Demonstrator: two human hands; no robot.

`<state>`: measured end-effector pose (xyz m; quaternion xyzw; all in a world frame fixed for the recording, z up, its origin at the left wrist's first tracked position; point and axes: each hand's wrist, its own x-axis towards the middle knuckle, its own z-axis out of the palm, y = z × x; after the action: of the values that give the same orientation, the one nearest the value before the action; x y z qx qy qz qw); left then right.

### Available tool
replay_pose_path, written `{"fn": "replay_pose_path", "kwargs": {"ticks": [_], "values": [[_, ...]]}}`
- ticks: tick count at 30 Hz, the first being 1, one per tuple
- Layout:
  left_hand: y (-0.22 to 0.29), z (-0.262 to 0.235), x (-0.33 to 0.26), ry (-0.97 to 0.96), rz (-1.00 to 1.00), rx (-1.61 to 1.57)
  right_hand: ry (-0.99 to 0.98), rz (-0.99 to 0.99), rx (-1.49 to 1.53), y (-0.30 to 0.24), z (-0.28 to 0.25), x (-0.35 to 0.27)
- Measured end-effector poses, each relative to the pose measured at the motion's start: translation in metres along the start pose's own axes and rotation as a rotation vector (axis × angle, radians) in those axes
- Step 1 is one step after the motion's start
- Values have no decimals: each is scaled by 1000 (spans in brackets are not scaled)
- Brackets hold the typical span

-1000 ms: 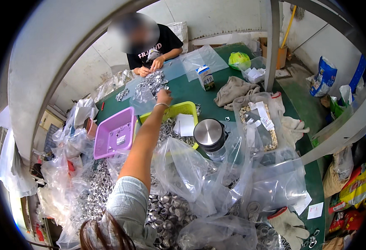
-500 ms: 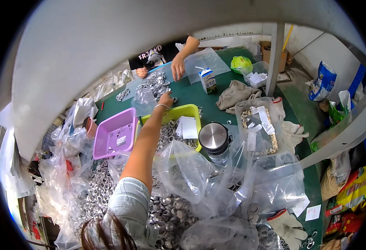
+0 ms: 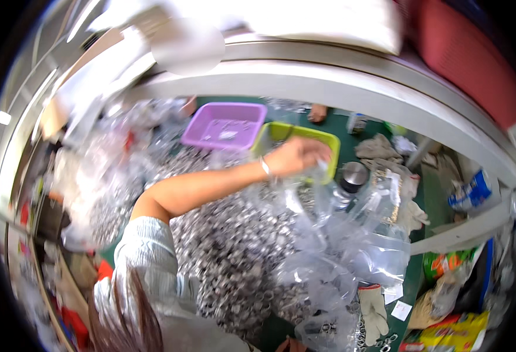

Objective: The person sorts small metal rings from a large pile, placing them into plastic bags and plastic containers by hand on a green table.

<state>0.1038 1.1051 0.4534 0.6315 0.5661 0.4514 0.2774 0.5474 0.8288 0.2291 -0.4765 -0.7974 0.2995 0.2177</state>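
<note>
My left arm reaches in from the lower left, a pale band at its wrist. Its hand (image 3: 298,157) is over the near side of the yellow-green basin (image 3: 335,144). The fingers are curled and a little blurred, closed on a clear plastic bag (image 3: 296,202) that hangs beneath them. Loose metal rings (image 3: 228,246) lie in a wide heap below the forearm. Of my right hand (image 3: 293,345), only a small patch shows at the lower edge, with its fingers out of sight. Beside the basin sits a purple basin (image 3: 252,126) with a few small pieces in it.
A steel-lidded jar (image 3: 354,176) stands right of the yellow-green basin, near a grey cloth (image 3: 378,148). A work glove (image 3: 373,314) lies at the near right. Across the table a co-worker's hand (image 3: 317,113) shows under a white shelf beam (image 3: 328,73). Crumpled plastic bags (image 3: 105,170) fill the left side.
My view has tilted and shifted, so the shelf beam now crosses the top. My left hand has drawn back from the far metal pieces to the yellow-green basin and closed on the plastic bag.
</note>
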Motion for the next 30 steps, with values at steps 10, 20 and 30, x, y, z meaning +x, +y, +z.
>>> {"fn": "replay_pose_path", "kwargs": {"ticks": [10,20,30], "values": [[129,46,-455,1271,-139,283,101,-214,0,-35,-17,20],[-47,216,-816,2258,-1328,38,-337,-750,314,-164,34,-27],[-205,93,-1012,2663,-902,-821,-935,-905,386,-303,199,-88]]}}
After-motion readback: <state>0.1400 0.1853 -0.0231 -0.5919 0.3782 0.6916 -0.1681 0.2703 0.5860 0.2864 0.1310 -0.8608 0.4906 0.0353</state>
